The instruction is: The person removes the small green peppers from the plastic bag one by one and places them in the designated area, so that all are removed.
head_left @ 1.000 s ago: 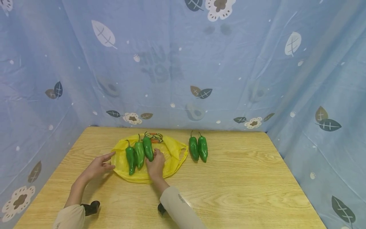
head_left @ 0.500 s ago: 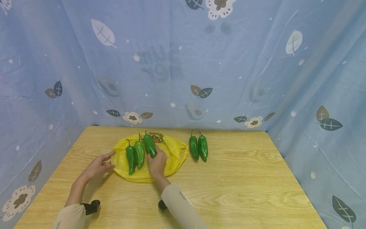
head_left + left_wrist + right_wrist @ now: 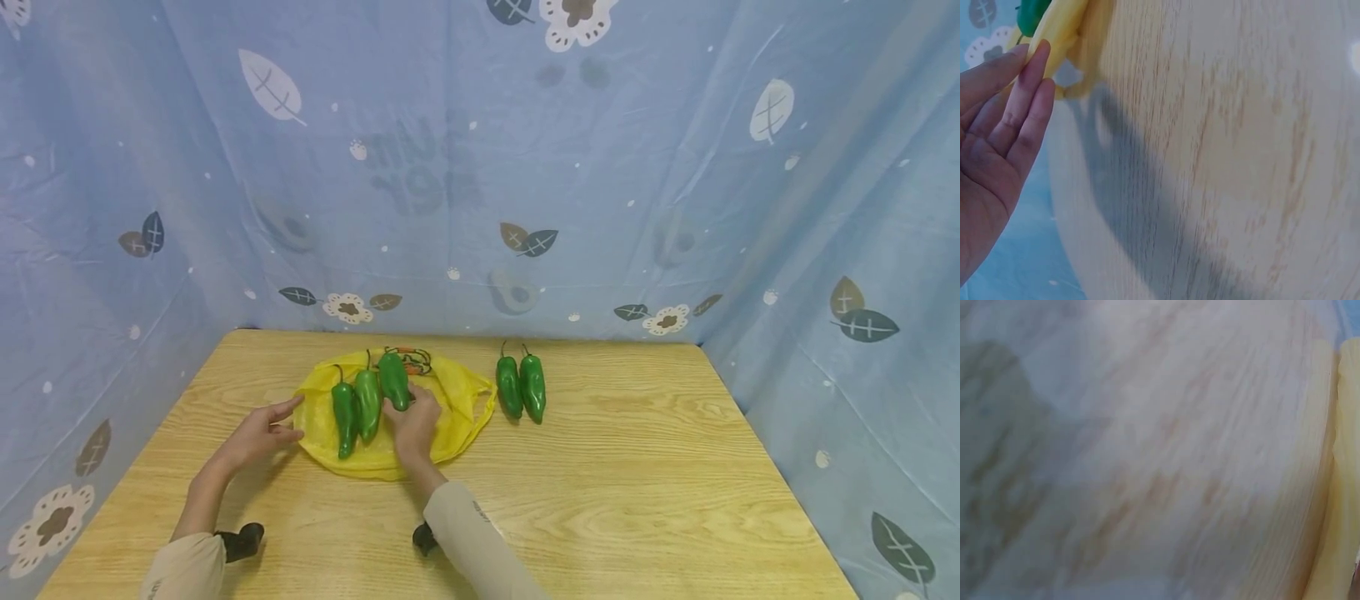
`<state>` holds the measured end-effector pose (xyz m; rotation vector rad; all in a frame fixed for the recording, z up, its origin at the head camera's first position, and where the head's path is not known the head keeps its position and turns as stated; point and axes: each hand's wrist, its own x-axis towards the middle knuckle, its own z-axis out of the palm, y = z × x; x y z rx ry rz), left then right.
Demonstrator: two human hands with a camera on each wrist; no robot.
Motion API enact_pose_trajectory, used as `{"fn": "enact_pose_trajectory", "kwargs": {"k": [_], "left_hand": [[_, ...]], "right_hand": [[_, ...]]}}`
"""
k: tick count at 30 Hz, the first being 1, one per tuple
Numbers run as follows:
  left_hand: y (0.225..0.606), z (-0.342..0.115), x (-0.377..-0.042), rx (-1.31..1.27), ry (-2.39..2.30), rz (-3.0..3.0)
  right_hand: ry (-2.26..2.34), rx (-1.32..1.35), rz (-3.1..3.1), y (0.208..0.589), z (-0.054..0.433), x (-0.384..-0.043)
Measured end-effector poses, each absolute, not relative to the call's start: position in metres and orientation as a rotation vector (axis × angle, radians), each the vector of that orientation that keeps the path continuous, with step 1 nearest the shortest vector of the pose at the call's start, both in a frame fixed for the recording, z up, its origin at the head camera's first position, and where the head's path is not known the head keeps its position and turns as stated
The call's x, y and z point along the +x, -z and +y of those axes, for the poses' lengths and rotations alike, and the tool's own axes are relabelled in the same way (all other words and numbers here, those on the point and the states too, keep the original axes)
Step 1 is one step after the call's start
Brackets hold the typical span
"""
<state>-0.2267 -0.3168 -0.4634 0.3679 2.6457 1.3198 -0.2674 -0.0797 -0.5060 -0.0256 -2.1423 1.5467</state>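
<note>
A yellow plastic bag (image 3: 435, 425) lies flat on the wooden table. At its left edge, my left hand (image 3: 258, 435) pinches the bag between thumb and fingertips; in the left wrist view, yellow plastic (image 3: 1063, 31) runs up from the fingertips of that hand (image 3: 1007, 131). Over the bag, my right hand (image 3: 415, 425) grips the lower end of a green pepper (image 3: 393, 379), stem pointing away. Just left of it, a lighter green pepper (image 3: 367, 404) and a darker green pepper (image 3: 345, 417) lie side by side on the bag. The right wrist view misses the hand.
To the right of the bag, two more green peppers, one at left (image 3: 509, 387) and one at right (image 3: 533, 387), lie on the wooden table (image 3: 637, 475). A blue patterned curtain (image 3: 480, 167) encloses the back and sides. Dark wrist cameras (image 3: 242, 543) stick out beneath the sleeves.
My right hand has taken hold of the third pepper, tilted it and shifted it slightly right. My left hand stays at the bag's edge. The other peppers have barely moved.
</note>
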Motion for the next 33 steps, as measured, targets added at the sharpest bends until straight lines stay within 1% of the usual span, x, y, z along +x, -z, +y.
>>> {"fn": "enact_pose_trajectory", "kwargs": {"k": [17,33], "left_hand": [[0.464,-0.318,-0.225,0.371,-1.228,2.732],[0.461,-0.313,-0.226,0.422,-1.231,2.722]], "right_hand": [[-1.598,0.067,-2.004,0.501,-0.067,-0.258],[-1.729,0.222,-1.901,0.492,-0.037,-0.251]]}}
